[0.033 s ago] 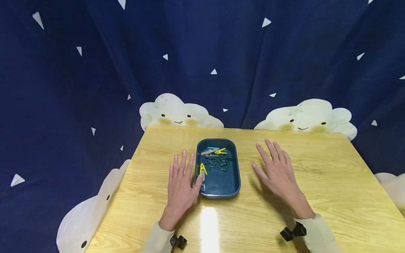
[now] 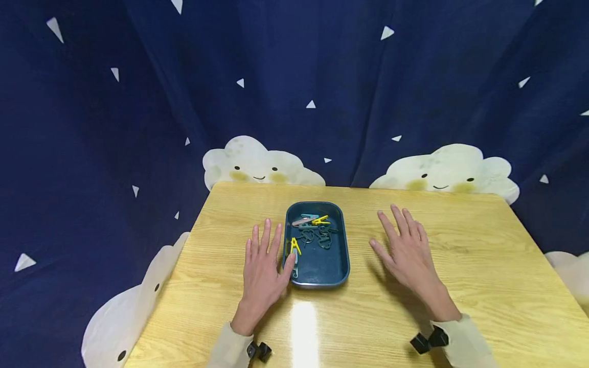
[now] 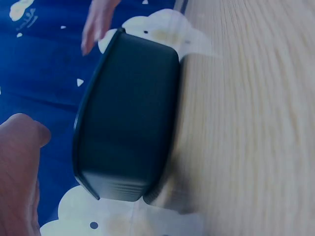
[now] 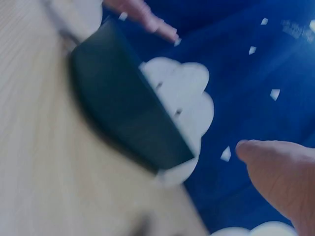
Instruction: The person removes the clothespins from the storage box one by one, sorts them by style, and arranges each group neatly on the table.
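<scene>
A dark blue tray (image 2: 322, 266) stands on the table, holding a yellow clip (image 2: 295, 246) at its left side, another yellow clip (image 2: 320, 220) near the back, and several teal, grey and dark clips. My left hand (image 2: 264, 281) is at the tray's left side, fingers straight and spread, thumb over the left rim; whether it touches cannot be told. To the right, apart from the tray, my right hand (image 2: 411, 260) hovers with spread fingers and holds nothing. The left wrist view shows the tray's outer wall (image 3: 130, 108) and part of that hand (image 3: 19, 167).
The pale wooden table (image 2: 478, 266) extends to both sides of the tray. Behind it hangs a dark blue curtain (image 2: 276, 61) with white triangles and smiling clouds. Each wrist carries a small black device below a light sleeve.
My right hand has shifted slightly to the right, a little farther from the tray. The left hand and the tray look the same.
</scene>
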Motion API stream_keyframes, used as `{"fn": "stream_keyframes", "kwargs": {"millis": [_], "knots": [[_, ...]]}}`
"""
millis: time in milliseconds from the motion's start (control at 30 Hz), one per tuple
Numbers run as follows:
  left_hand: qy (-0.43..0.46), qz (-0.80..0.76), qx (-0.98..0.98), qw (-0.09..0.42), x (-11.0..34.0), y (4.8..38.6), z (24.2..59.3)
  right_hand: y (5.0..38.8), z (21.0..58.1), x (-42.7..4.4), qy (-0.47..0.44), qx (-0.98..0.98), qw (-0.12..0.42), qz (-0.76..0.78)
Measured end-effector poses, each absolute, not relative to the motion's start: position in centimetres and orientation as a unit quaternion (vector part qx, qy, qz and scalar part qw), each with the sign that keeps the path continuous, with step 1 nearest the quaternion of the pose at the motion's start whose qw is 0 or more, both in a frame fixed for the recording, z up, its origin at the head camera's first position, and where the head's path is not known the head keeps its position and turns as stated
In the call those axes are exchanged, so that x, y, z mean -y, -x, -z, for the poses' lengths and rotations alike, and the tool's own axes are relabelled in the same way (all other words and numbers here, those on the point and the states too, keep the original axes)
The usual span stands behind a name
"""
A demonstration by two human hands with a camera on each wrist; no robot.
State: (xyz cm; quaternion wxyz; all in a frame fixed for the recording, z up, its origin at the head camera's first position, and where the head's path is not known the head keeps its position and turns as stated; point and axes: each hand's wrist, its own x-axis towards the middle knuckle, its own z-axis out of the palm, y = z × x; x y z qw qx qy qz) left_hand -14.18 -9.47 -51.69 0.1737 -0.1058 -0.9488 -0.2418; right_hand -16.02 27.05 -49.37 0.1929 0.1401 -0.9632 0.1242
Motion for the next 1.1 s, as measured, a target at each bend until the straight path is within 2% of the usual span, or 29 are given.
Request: {"fn": "stream_keyframes", "kwargs": {"millis": [367,867,1100], "knots": [[0.106,0.222,0.953,0.175,9.0,14.6,51.9,15.4,52.7,-27.4,-0.098,0.966,0.199,-0.134],[0.111,0.194,0.960,0.167,8.3,15.4,52.1,14.2,52.4,-26.9,-0.073,0.974,0.153,-0.148],[0.110,0.198,0.963,0.146,8.1,15.4,52.1,13.8,52.4,-26.7,-0.070,0.976,0.147,-0.147]]}}
